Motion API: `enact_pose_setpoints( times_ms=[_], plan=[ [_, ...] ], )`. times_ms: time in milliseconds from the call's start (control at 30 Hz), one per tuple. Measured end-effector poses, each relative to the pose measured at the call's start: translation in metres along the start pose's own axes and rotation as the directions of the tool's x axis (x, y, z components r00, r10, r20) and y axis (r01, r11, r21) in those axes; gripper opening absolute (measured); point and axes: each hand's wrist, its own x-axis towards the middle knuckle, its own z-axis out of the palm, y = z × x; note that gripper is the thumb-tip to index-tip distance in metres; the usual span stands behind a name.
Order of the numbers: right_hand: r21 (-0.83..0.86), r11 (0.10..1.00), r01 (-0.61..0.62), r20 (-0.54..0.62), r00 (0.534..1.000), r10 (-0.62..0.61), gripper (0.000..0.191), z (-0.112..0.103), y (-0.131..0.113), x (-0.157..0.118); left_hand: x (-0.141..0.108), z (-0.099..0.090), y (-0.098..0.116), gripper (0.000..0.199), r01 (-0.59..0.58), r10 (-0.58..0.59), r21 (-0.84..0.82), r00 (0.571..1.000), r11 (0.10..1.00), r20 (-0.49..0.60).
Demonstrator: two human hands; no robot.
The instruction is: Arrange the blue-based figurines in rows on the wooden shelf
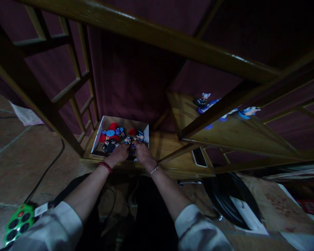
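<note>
An open cardboard box [122,122] with white sides stands on a low wooden shelf. Inside lie several small painted figurines with red, blue and dark bases, among them a blue disc base [110,133] and a red one [132,132]. My left hand [121,152], a red bead bracelet at its wrist, reaches over the front edge with curled fingers. Beside it my right hand [143,151], wearing a silver bangle, bends its fingers round a small figurine with purple on it [133,147]. What the left fingertips hold is hard to see in the dim light.
More figurines [248,112] stand on the higher wooden shelf at right, behind a slanting post. A phone [199,157] lies on the low shelf. Lattice woodwork rises at left. On the floor are a green power strip [19,223] with a cable and a black round stool seat [231,198].
</note>
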Motion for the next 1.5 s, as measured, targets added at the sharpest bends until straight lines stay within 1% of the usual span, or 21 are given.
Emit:
enact_pose_setpoints(
  times_ms=[167,400,533,667,767,867,967,1067,1167,1267,1400,1500],
  plan=[
    [-0.004,1.000,0.013,0.018,1.000,-0.013,0.038,0.002,0.001,0.002,0.001,0.000,0.000,0.028,0.027,-0.027,-0.004,0.999,1.000,0.023],
    [-0.027,1.000,0.008,0.060,0.998,-0.007,0.035,0.002,0.001,0.005,0.000,0.001,0.002,0.026,-0.001,0.001,0.003,0.999,1.000,0.037],
    [-0.047,0.999,0.003,0.074,0.997,0.000,0.040,0.003,0.003,0.006,-0.001,0.002,0.002,0.025,0.005,-0.005,0.001,0.999,1.000,0.049],
    [-0.070,0.997,0.037,0.091,0.995,-0.030,0.042,0.006,0.006,0.008,-0.001,0.001,0.001,0.026,-0.024,0.024,0.014,0.998,1.000,0.053],
    [-0.071,0.995,0.067,0.076,0.995,-0.062,0.043,0.008,0.006,0.009,0.000,0.000,0.001,0.026,-0.050,0.049,0.008,0.997,0.999,0.054],
    [-0.075,0.994,0.083,0.070,0.995,-0.078,0.043,0.009,0.005,0.009,0.000,-0.003,0.002,0.026,-0.028,0.028,-0.004,0.998,1.000,0.061],
    [-0.061,0.997,0.057,0.079,0.996,-0.052,0.042,0.008,0.003,0.008,-0.002,-0.007,0.003,0.026,-0.008,0.009,-0.013,0.997,1.000,0.075],
    [-0.057,0.998,0.021,0.071,0.997,-0.017,0.041,0.007,0.002,0.006,-0.004,-0.009,0.004,0.025,-0.015,0.015,-0.007,0.997,1.000,0.074],
    [-0.048,0.999,0.012,0.059,0.998,-0.010,0.039,0.007,0.002,0.005,-0.005,-0.010,0.005,0.026,-0.024,0.025,-0.005,0.998,1.000,0.064],
    [-0.006,1.000,0.027,0.017,0.999,-0.027,0.036,0.008,0.005,0.004,-0.004,-0.009,0.005,0.027,-0.029,0.030,-0.020,0.999,0.999,0.034],
    [0.083,0.995,0.053,-0.028,0.998,-0.051,0.039,0.011,0.009,0.002,-0.003,-0.007,0.004,0.029,-0.016,0.016,-0.037,1.000,0.999,0.010],
    [0.118,0.992,0.040,-0.053,0.998,-0.034,0.039,0.011,0.009,0.000,-0.004,-0.008,0.004,0.031,-0.002,0.002,-0.057,1.000,0.998,-0.007]
  ],
)
